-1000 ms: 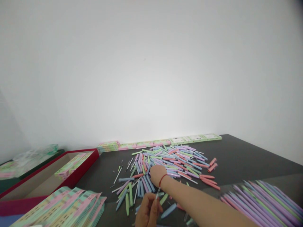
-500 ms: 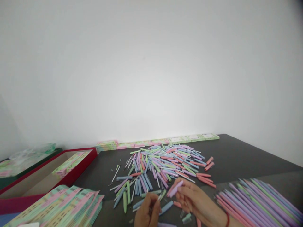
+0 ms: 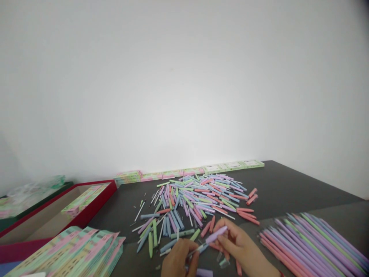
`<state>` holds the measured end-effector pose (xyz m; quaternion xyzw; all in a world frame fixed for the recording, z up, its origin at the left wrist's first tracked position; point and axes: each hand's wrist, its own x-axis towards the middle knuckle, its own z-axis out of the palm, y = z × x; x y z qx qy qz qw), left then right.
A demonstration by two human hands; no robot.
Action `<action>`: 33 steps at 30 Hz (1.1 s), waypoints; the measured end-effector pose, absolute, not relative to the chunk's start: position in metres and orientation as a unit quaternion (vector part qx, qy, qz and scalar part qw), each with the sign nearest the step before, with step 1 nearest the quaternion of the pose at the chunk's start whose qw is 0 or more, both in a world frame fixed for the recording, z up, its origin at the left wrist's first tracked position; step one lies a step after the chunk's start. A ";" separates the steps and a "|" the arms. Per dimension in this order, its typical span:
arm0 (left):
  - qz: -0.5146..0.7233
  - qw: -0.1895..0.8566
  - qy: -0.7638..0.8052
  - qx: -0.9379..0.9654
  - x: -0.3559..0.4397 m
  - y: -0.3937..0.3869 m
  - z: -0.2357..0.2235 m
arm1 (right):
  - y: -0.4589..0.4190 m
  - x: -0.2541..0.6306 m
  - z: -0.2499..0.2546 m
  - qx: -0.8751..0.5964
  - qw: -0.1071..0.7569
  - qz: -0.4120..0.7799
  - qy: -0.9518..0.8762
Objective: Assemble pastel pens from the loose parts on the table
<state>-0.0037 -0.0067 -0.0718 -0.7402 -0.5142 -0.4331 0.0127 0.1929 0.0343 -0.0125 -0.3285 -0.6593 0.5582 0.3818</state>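
Note:
My left hand [image 3: 179, 258] is closed in a pinch on a thin pale pen refill [image 3: 195, 251]. The refill's far end meets the lower end of a purple pen barrel [image 3: 216, 235]; whether it is inside cannot be made out. My right hand [image 3: 240, 246] grips that barrel between thumb and fingers, tilted up to the right. Around both hands lie loose pen parts, among them a green piece [image 3: 195, 235], a blue piece [image 3: 168, 246] and a red piece [image 3: 206, 229]. A small clear plastic piece [image 3: 224, 263] rests below my right hand.
A wide heap of pastel pen parts [image 3: 198, 192] covers the middle of the dark table [image 3: 288, 184]. At right lie rows of long pens [image 3: 314, 242]. Printed packets [image 3: 72, 250] fan out at left, beside a red-rimmed box [image 3: 111, 186]. Flat cartons [image 3: 233, 166] line the wall.
My hands have come together, bringing the refill up to the purple barrel. They were apart before. The view has shifted slightly.

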 end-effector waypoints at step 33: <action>-0.435 -0.080 -0.546 -0.711 -0.014 -0.011 -0.056 | 0.023 0.234 -0.022 -0.436 0.250 0.453 -0.737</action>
